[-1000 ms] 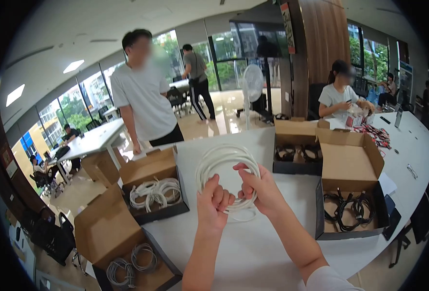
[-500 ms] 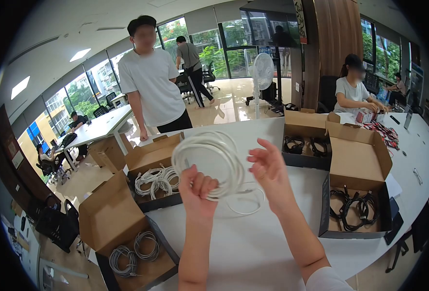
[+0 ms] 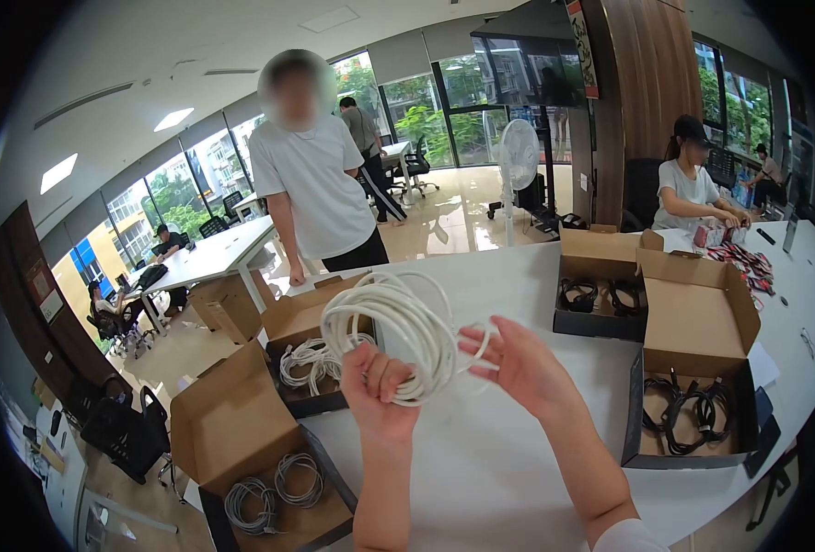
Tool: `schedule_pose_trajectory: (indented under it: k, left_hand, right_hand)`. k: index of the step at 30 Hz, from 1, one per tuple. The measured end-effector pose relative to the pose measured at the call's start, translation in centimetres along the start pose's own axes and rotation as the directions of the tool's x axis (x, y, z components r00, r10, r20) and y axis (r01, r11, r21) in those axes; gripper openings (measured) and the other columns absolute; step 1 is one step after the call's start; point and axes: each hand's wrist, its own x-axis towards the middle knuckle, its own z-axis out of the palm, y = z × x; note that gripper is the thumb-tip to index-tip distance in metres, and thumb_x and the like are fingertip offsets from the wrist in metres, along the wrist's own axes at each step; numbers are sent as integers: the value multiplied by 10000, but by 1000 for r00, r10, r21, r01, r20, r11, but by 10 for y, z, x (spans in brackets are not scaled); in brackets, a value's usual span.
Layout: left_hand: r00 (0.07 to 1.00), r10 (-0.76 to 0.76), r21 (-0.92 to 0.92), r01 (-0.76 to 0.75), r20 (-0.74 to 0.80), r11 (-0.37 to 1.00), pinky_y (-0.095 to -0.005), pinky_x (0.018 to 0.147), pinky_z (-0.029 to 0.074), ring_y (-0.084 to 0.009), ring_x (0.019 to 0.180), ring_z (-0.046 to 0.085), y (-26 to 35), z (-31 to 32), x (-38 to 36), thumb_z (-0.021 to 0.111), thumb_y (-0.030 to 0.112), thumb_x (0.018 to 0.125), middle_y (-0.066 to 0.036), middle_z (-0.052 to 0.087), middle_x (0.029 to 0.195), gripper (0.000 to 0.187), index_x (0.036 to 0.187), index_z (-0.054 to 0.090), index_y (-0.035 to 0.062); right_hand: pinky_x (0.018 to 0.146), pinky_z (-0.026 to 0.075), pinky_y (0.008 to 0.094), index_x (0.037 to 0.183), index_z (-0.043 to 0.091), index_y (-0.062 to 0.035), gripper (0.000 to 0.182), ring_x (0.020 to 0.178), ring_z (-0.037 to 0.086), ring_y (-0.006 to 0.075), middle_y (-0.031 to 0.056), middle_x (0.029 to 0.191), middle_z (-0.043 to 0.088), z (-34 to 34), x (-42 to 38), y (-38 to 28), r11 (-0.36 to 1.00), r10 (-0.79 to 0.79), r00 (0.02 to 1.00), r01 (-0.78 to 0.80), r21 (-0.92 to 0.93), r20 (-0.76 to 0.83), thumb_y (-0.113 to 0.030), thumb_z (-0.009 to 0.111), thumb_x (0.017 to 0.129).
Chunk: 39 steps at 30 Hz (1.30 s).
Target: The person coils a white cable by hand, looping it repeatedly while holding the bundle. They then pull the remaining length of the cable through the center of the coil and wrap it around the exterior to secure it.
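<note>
My left hand (image 3: 380, 391) is closed around a thick coil of white cable (image 3: 426, 336), held up above the white table (image 3: 481, 460). Just right of the coil is my right hand (image 3: 508, 363), its fingers apart and curved, with a loose loop of the white cable passing at its fingertips. Behind and left of the coil, an open box (image 3: 334, 405) holds more coiled white cables (image 3: 311, 363). Nearer me at the left, another open box (image 3: 338, 515) contains two grey cable coils (image 3: 251, 506).
Two open boxes at the right hold black cables (image 3: 688, 414). A person in a white shirt (image 3: 311, 184) stands across the table. Another person (image 3: 688, 193) sits at the far right, hands near red and black items (image 3: 739, 262). A white fan (image 3: 518, 156) stands behind.
The coil has tilted, and a loose cable loop now reaches my right hand, which has moved slightly lower. The view has shifted, so the surroundings appear further right and lower.
</note>
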Motion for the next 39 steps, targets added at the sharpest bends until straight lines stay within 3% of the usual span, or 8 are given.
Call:
schedule_pose_trajectory:
  k: [4,10,14,17,23,29,32,39]
  left_hand:
    - [995,-33,129,45,-91,991,-237,496,363,-76,368,239,-9,-4,5,528,153,882,67,212,420,332,587,375,172]
    - [992,-102,412,125,-80,903,-263,502,326,-79,372,240,-20,1,-2,537,138,867,72,208,425,253,637,436,169]
    - [971,-220,577,127,94,807,-279,494,342,-80,361,259,-24,-9,-6,555,95,848,62,224,430,75,778,537,116]
    - [956,-274,595,159,108,788,-299,471,355,-79,346,280,-31,0,-12,576,63,834,53,248,429,132,960,575,24]
    - [970,-219,642,104,101,760,-285,439,331,-75,337,258,-27,1,-11,585,46,829,51,268,423,93,913,585,7]
    - [992,-97,759,-1,84,651,-288,421,360,-77,339,305,-29,3,-12,582,18,800,15,385,443,48,778,606,-18]
    - [995,-42,805,-50,92,591,-267,430,397,-86,369,388,-29,7,-15,594,-16,771,-7,475,499,25,749,605,-20]
    - [990,98,914,-130,100,385,-237,443,420,-100,491,545,-38,-4,-16,631,-34,740,-46,597,618,26,767,631,-34]
  right_hand:
    - [598,495,262,1416,174,16,645,618,613,153,99,933,613,-18,-1,-12,983,-169,984,165,-77,-59,-253,534,954]
    - [551,394,168,1346,419,-31,388,541,462,39,10,677,541,0,-24,-19,797,-526,850,482,-365,-27,-167,462,985]
    - [765,432,205,1224,537,-9,290,843,512,70,44,937,548,-3,-21,-8,602,-709,702,649,-465,61,-82,384,989]
    - [900,415,246,1167,564,2,286,1029,514,117,62,1117,531,0,-28,-15,643,-650,745,645,-413,151,-51,353,981]
    - [941,411,275,1254,480,4,309,1087,539,160,121,1217,547,9,-47,-23,818,-443,839,522,-240,317,-116,358,997]
    - [845,461,267,1320,413,27,728,979,595,158,121,1184,574,11,-58,-24,764,-422,784,577,-287,455,-387,729,812]
    - [813,467,255,1296,449,33,751,945,599,115,109,1112,622,11,-58,-30,715,-367,799,570,-404,477,-281,818,722]
    - [639,464,217,1006,619,35,303,695,581,59,48,767,662,11,-60,-35,541,-337,870,491,-683,359,-34,695,721]
